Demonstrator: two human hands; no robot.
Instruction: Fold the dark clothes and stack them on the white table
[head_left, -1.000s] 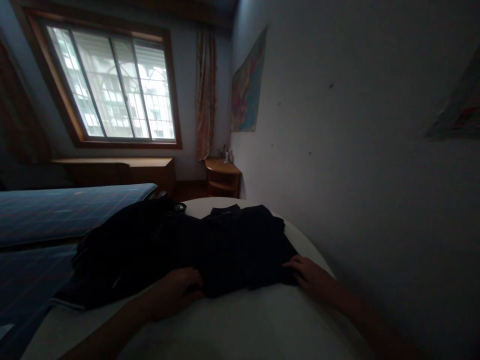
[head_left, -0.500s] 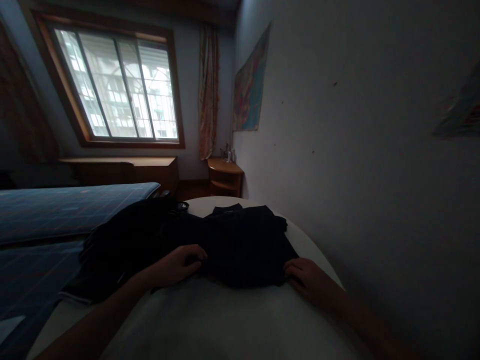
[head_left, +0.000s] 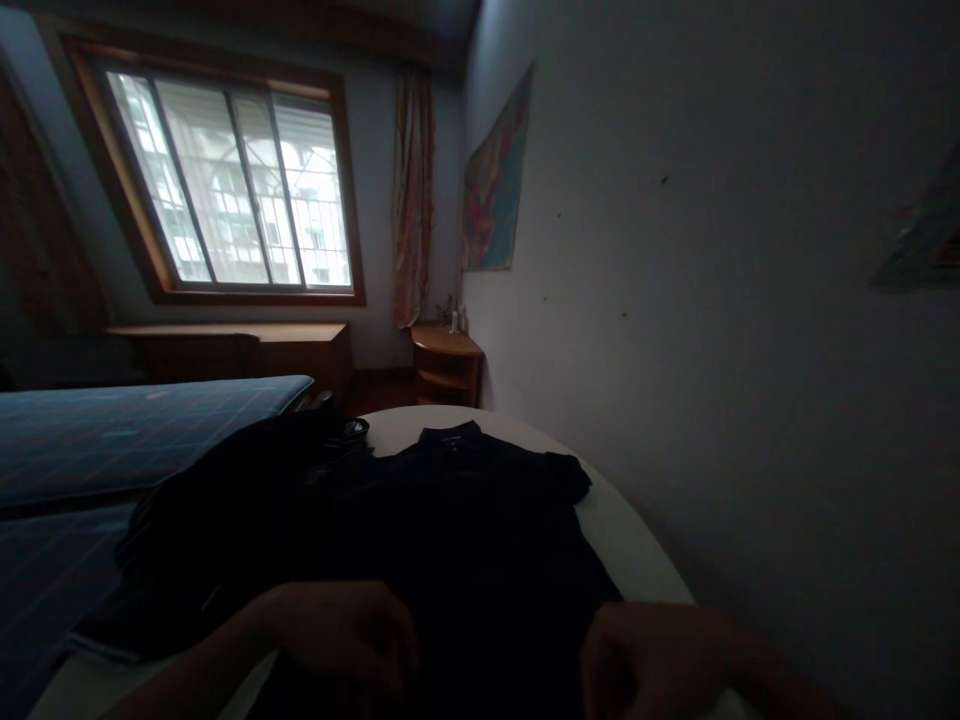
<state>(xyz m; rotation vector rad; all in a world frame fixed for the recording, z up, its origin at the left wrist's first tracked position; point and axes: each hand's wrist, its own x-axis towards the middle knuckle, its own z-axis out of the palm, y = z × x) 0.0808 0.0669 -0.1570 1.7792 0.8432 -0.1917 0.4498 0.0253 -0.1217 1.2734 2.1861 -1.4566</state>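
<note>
Though the room is dim, the head view shows a dark shirt spread flat on a white bench that runs along the right-hand wall. The shirt's long axis runs away from the person: its collar points toward the far end of the bench and the window, its hem lies at the near edge under the hands, and one short sleeve sticks out to the right.

The left hand rests on the shirt's near left part, with its fingers curled inward; whether they pinch any cloth I cannot tell in the gloom. The right hand sits at the shirt's near right corner, its fingers bent down at the hem, and again the light hides whether they grip it. The two hands are well apart, with the shirt's lower part between them.

Just left of the shirt, touching it, a heap of dark clothes lies partly on the bench and partly on a bed with a blue checked cover. Beyond them stand a barred window, a patterned curtain, a low wooden cabinet and a small corner shelf. A coloured map hangs on the wall.
</note>
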